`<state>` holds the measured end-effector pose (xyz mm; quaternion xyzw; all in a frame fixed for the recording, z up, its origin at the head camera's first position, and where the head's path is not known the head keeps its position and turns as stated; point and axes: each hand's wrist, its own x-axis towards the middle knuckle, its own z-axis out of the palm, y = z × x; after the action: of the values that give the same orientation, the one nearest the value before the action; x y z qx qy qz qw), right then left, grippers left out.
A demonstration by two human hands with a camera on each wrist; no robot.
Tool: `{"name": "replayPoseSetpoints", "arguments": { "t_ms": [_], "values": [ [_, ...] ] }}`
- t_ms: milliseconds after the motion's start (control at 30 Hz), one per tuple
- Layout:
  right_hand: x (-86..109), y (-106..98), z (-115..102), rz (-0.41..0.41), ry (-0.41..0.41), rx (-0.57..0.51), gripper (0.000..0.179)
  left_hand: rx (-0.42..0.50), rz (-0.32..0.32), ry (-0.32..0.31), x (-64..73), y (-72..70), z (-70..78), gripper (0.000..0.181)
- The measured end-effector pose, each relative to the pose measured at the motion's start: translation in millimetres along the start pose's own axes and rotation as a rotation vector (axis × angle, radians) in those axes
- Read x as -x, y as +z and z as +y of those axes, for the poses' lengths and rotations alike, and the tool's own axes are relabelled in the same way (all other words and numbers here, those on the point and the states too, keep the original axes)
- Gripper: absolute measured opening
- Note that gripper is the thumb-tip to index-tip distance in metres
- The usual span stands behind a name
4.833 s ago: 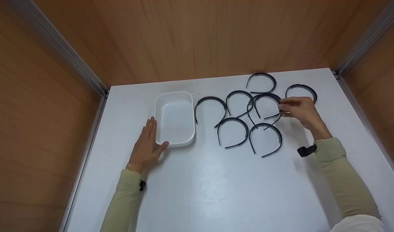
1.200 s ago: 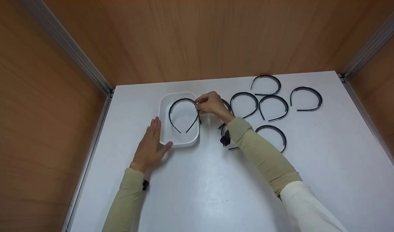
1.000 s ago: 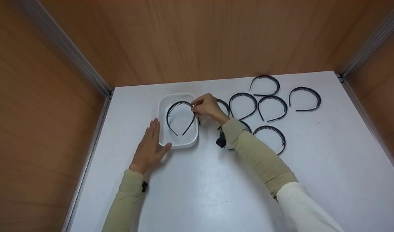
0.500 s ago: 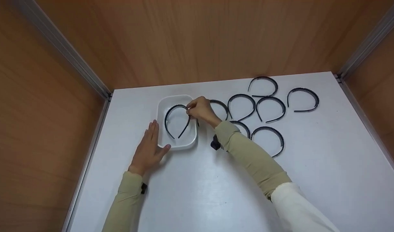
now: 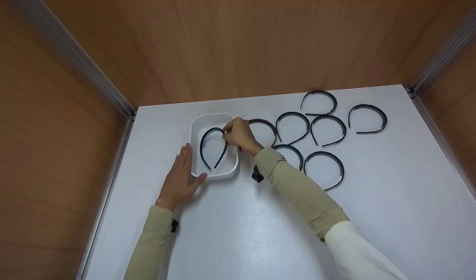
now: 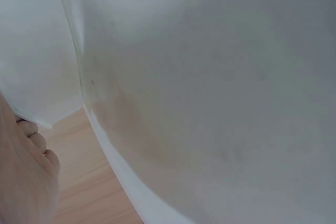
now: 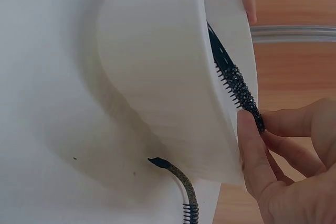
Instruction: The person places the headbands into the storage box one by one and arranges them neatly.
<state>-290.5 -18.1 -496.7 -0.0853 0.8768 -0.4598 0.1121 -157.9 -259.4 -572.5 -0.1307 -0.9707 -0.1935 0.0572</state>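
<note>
right hand (image 5: 239, 134) pinches a black headband (image 7: 237, 83) partly inside the white tub (image 5: 217, 177); left hand (image 5: 177, 181), fingers straight, against its side; seven more headbands (image 5: 384, 118) on the bench (image 5: 401, 186).

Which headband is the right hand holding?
The headband partly inside the white tray, pinched by the right hand; the other seven headbands lie on the table.

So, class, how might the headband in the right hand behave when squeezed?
The headband probably bends, then springs back: a thin arch with free ends. It looks light, since the right hand pinches just one side. Its teeth might snag.
</note>
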Motion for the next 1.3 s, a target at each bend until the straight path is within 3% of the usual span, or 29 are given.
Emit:
{"name": "replayPoseSetpoints", "arguments": {
  "t_ms": [433, 600, 1300],
  "values": [
    [1.2, 10, 1, 0.025, -0.121, 0.149, 0.023, -0.002, -0.002, -0.011, 0.3, -0.2, 1.7, 0.103],
    [3.1, 14, 1, 0.044, -0.168, 0.173, 0.019, 0.001, 0.010, 0.022, -0.9, 0.4, 0.5, 0.103],
    [6.2, 16, -3, 0.012, -0.180, 0.187, 0.017, 0.003, 0.029, 0.048, -0.8, -0.5, -0.9, 0.103]
  ]
}}
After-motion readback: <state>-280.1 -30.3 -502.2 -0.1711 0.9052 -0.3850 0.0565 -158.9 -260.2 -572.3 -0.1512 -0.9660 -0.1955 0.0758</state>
